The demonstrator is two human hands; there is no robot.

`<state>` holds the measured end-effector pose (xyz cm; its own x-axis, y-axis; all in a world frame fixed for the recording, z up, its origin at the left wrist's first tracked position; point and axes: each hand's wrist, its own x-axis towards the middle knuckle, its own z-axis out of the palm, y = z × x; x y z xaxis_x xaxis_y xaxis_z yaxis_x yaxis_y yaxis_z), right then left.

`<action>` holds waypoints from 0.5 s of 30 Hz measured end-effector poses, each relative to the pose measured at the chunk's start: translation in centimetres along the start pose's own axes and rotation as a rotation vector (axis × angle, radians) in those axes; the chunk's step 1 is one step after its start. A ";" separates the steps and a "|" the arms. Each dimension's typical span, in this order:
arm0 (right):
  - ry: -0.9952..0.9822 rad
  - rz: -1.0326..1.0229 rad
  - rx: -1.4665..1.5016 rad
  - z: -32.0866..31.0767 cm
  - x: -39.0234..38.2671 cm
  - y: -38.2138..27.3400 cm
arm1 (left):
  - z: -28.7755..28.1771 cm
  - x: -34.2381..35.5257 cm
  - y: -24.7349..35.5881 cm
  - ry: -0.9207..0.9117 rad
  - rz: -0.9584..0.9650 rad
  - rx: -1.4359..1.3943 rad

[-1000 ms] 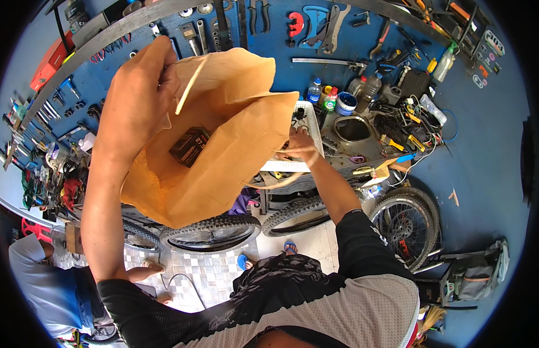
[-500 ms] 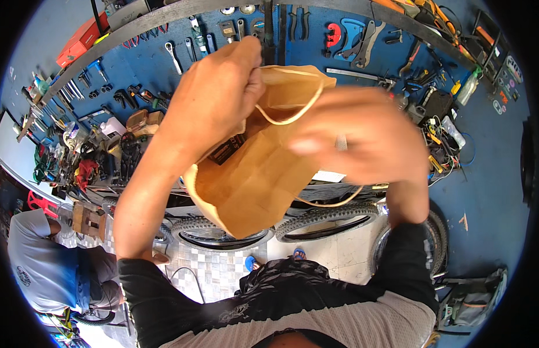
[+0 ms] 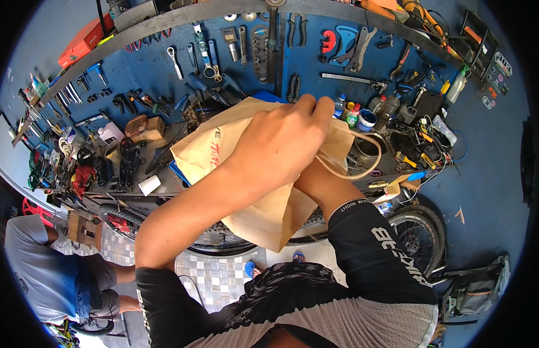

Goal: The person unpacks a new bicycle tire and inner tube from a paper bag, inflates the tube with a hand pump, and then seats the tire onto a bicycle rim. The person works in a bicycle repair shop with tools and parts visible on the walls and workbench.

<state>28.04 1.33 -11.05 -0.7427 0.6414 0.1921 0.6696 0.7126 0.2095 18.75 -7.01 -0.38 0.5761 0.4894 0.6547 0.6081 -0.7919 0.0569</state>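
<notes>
A brown paper bag (image 3: 260, 223) with red handwriting hangs tilted in front of me, above the workbench edge. My left hand (image 3: 287, 130) is closed on the bag's upper rim, its knuckles toward me. A cord handle (image 3: 378, 155) of the bag loops out to the right, over my right forearm. That forearm runs up behind the left hand and into the bag's mouth. My right hand itself is hidden there, so its fingers do not show. What lies inside the bag is also out of sight.
Behind the bag stretches a cluttered workbench (image 3: 176, 130) below a blue tool board (image 3: 156, 69). Bottles and a blue-and-white tub (image 3: 367, 120) stand to the right. A white cup (image 3: 149, 185) lies near the bench's left front. Bicycle wheels (image 3: 419, 232) sit below; another person (image 3: 49, 272) is at lower left.
The bag has turned, its mouth now facing up and right. My left hand has moved right with the rim, and my right hand has gone from above the bag into it.
</notes>
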 end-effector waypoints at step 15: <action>0.152 -0.204 0.569 -13.4 -17.3 5.3 | 0.0 2.3 -5.7 -0.032 -0.185 0.213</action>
<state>44.52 -9.78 -0.46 -0.8187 0.4590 0.3449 0.3774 0.8830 -0.2792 16.59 -1.40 0.85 0.4596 0.6327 0.6233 0.8038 -0.5948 0.0111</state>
